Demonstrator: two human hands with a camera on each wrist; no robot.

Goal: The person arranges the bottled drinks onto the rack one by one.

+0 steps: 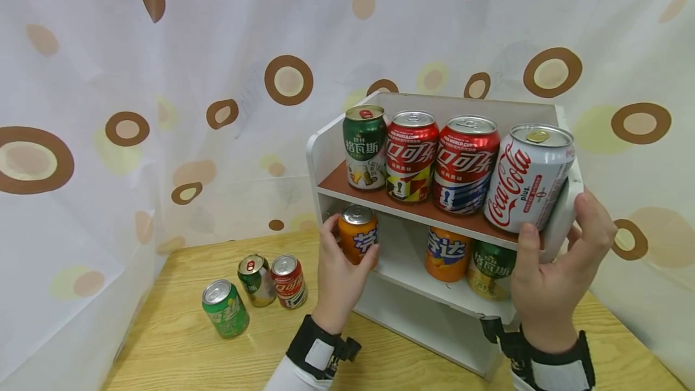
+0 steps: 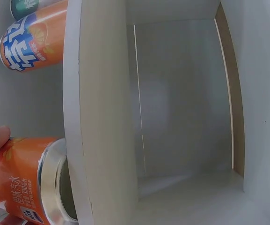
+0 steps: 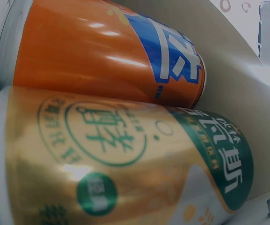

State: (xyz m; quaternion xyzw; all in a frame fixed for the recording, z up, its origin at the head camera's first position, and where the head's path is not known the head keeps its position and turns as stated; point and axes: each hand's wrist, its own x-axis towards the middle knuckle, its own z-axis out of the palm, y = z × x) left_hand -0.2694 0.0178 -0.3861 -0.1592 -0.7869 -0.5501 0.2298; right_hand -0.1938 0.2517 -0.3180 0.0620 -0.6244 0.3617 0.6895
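Note:
My left hand (image 1: 344,276) grips an orange Fanta can (image 1: 358,240) at the left end of the middle shelf, fingers on one side and thumb on the other. In the left wrist view, that can's bare metal end lies right at the shelf board's edge. My right hand (image 1: 564,264) holds the right side panel of the white shelf rack (image 1: 554,231), fingers outside it and thumb at the front. Its thumb tip overlaps the base of a white Coca-Cola Plus can (image 1: 523,183), which leans toward that panel on the top shelf.
Beside the white can stand two red Coca-Cola cans (image 1: 412,158) and a green kvass can (image 1: 364,149). The middle shelf holds another Fanta can (image 1: 447,255) and a gold-green kvass can (image 3: 120,154). On the wooden table (image 1: 179,294) stand green (image 1: 228,314), dark green (image 1: 257,282) and red (image 1: 289,282) cans.

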